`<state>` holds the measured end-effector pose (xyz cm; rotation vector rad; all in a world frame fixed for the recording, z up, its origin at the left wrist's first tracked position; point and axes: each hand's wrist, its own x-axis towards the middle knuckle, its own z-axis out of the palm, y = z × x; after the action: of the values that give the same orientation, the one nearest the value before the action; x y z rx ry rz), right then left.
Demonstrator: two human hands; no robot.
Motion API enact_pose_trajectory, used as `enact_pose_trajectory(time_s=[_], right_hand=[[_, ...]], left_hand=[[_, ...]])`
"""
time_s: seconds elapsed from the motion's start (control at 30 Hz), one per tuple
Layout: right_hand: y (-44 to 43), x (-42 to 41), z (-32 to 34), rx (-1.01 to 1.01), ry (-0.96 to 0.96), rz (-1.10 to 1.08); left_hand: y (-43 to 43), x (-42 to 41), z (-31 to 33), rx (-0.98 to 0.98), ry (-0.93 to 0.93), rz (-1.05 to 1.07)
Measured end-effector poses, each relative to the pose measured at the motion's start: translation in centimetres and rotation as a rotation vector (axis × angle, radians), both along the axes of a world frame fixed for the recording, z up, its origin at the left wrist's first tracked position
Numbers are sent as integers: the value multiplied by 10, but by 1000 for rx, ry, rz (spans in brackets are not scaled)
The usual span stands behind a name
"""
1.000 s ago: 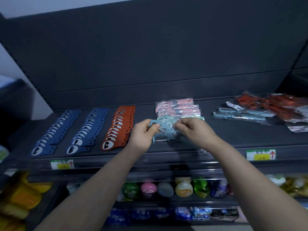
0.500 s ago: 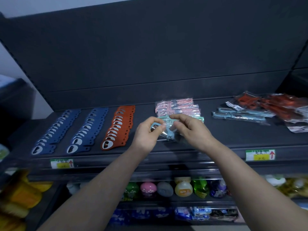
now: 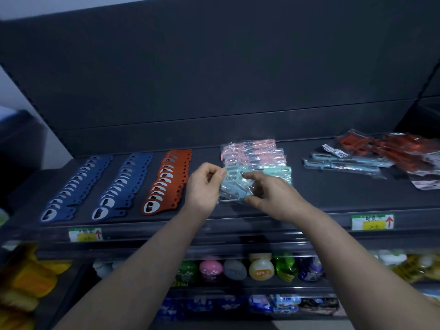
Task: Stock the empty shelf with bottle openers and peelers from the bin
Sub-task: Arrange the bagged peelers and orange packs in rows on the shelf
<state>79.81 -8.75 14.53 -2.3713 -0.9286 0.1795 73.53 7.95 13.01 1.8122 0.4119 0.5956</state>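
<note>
So the left hand pinches the corner of a teal plastic peeler in a clear wrapper, and the right hand grips its other side. It's over the dark shelf, with the pink wrapped peelers at its 12 o'clock.

glossy plastic wrap on peelers, matt shelf
</note>
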Motion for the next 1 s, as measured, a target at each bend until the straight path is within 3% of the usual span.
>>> enact_pose_trajectory(time_s=[0.3,0.47,0.57,0.7,0.87,1.0], right_hand=[[2,8,8,2,-19,-8],[-2,3,-13,-82,-283,-59],[-5,8,-23,-159,-389,-44],[-2,15,-29,-233,-396,37],[1,20,-36,-266,-369,84],[-5,18,-39,-237,-451,62]], left_hand=[[3,-2,0,-67,35,-92],[13,-6,-18,-101,114,-33],[19,-11,-31,-4,210,-66],[21,-13,-36,342,298,-8],[10,-7,-38,344,242,6],[15,-8,-39,550,283,14]])
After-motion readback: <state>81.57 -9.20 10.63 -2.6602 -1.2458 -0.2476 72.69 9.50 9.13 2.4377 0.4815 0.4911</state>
